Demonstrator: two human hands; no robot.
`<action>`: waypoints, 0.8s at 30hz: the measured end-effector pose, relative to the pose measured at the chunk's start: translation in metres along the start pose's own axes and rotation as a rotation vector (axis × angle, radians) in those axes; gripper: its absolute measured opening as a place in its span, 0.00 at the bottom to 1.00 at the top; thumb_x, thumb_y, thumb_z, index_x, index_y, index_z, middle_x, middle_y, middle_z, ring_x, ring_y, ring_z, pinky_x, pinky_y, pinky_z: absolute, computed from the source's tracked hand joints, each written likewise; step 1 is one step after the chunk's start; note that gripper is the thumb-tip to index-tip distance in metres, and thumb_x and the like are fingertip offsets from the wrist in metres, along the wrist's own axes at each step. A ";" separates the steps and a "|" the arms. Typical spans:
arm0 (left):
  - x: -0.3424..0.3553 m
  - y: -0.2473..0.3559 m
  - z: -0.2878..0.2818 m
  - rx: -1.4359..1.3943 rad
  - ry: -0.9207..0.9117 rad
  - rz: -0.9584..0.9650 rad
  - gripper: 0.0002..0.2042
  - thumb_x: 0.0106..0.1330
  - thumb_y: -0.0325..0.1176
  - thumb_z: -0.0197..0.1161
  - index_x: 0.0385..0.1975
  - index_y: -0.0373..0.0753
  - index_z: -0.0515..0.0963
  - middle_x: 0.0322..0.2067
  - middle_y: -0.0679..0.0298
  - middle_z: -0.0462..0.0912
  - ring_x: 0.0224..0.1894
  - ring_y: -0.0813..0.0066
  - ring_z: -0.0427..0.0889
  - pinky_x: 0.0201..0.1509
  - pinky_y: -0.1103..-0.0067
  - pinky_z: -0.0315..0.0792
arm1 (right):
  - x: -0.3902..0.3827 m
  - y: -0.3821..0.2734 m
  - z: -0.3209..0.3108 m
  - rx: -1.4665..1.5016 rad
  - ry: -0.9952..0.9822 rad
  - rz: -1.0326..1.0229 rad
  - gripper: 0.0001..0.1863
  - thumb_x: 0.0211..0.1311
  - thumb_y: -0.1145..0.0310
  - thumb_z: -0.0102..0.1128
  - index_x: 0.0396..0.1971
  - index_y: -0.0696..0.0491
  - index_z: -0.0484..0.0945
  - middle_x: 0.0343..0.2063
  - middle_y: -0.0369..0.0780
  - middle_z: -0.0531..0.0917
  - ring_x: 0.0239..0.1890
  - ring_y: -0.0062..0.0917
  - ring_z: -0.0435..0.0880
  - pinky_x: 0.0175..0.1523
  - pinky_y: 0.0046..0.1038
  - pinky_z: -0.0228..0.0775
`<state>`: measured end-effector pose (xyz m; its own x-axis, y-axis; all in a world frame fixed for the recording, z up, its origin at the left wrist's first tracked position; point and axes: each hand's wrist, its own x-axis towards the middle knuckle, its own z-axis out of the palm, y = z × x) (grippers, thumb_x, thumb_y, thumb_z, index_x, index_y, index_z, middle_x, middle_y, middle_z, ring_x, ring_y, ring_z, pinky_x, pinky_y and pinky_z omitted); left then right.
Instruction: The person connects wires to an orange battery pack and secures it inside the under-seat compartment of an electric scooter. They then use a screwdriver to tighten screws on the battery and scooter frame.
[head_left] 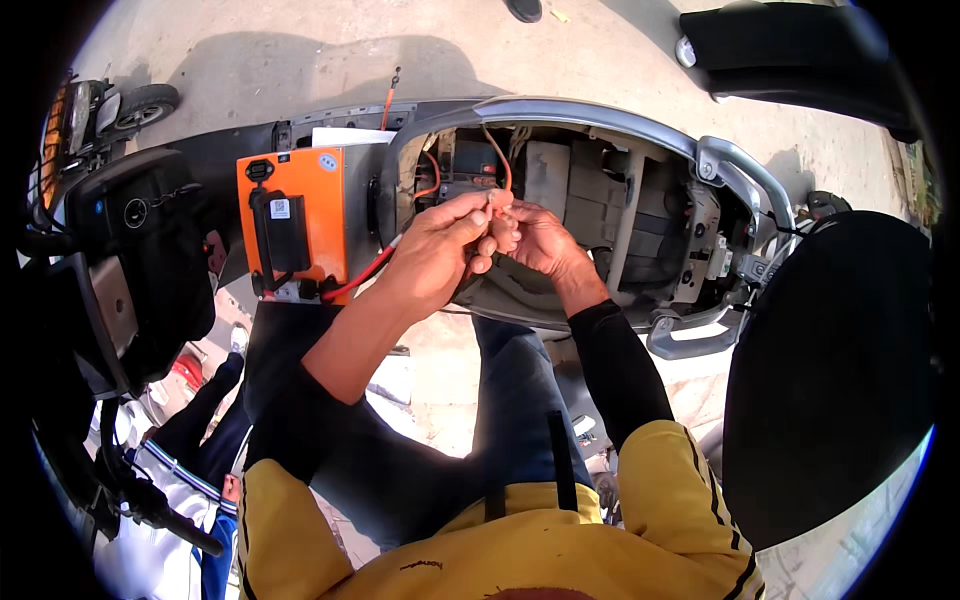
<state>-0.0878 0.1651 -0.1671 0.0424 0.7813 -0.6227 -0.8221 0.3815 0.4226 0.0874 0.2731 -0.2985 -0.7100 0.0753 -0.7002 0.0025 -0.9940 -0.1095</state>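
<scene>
Both my hands meet above the opened seat compartment [600,180] of a scooter. My left hand [440,245] is closed, its thumb and fingers pinching near the end of an orange cable [503,165]. From the other side my right hand [545,240] also pinches that cable, its fingertips against the left ones. The cable rises out of the compartment in a curve, and its end is mostly hidden by my fingers. Left of my hands stands an orange battery box [320,210] with a black handle [286,235]. A red cable [372,272] runs from its base toward my left wrist.
A grey grab rail [750,175] bounds the compartment's right end. The dark raised seat [830,380] fills the right side. At left is the black handlebar area [140,230]. A thin orange lead [388,105] sticks up behind the battery. Another person's legs [200,410] show lower left.
</scene>
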 end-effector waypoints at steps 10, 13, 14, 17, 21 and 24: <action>0.033 -0.041 -0.035 0.092 0.304 -0.171 0.09 0.73 0.25 0.60 0.50 0.33 0.78 0.37 0.60 0.86 0.33 0.81 0.79 0.38 0.83 0.76 | -0.003 -0.010 -0.008 0.082 -0.092 0.027 0.08 0.74 0.68 0.55 0.42 0.57 0.76 0.24 0.30 0.69 0.25 0.16 0.64 0.31 0.21 0.60; 0.037 -0.051 -0.039 0.113 0.340 -0.177 0.08 0.72 0.24 0.60 0.48 0.33 0.78 0.37 0.59 0.87 0.32 0.81 0.79 0.37 0.82 0.77 | -0.001 -0.012 -0.014 0.093 -0.139 0.043 0.07 0.75 0.68 0.55 0.42 0.56 0.76 0.24 0.30 0.68 0.24 0.16 0.63 0.30 0.21 0.58; 0.039 -0.052 -0.039 0.115 0.353 -0.179 0.08 0.72 0.24 0.60 0.48 0.33 0.78 0.37 0.58 0.87 0.32 0.81 0.79 0.36 0.81 0.77 | 0.000 -0.012 -0.016 0.089 -0.140 0.048 0.07 0.74 0.68 0.55 0.42 0.57 0.76 0.24 0.30 0.68 0.24 0.16 0.63 0.30 0.21 0.58; 0.040 -0.064 -0.039 0.130 0.387 -0.227 0.06 0.72 0.25 0.61 0.45 0.34 0.77 0.36 0.58 0.86 0.32 0.79 0.81 0.34 0.80 0.78 | 0.002 -0.009 -0.025 0.008 -0.091 0.073 0.08 0.74 0.68 0.55 0.43 0.57 0.76 0.24 0.31 0.68 0.25 0.16 0.63 0.30 0.20 0.58; 0.039 -0.071 -0.038 0.188 0.397 -0.253 0.06 0.73 0.24 0.58 0.45 0.32 0.73 0.34 0.57 0.84 0.29 0.76 0.82 0.31 0.78 0.78 | 0.003 -0.005 -0.048 -0.309 0.107 0.154 0.10 0.73 0.65 0.56 0.42 0.58 0.77 0.26 0.34 0.74 0.28 0.17 0.68 0.34 0.23 0.64; 0.035 -0.071 -0.031 0.291 0.366 -0.282 0.05 0.74 0.23 0.55 0.46 0.31 0.70 0.34 0.57 0.82 0.29 0.75 0.81 0.29 0.76 0.78 | 0.003 0.004 -0.050 -1.118 0.310 0.096 0.15 0.70 0.62 0.57 0.38 0.61 0.79 0.30 0.41 0.81 0.33 0.27 0.77 0.41 0.30 0.70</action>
<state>-0.0458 0.1503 -0.2397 -0.0049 0.4256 -0.9049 -0.6139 0.7130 0.3387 0.1206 0.2730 -0.3362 -0.4710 0.1731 -0.8650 0.7766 -0.3838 -0.4996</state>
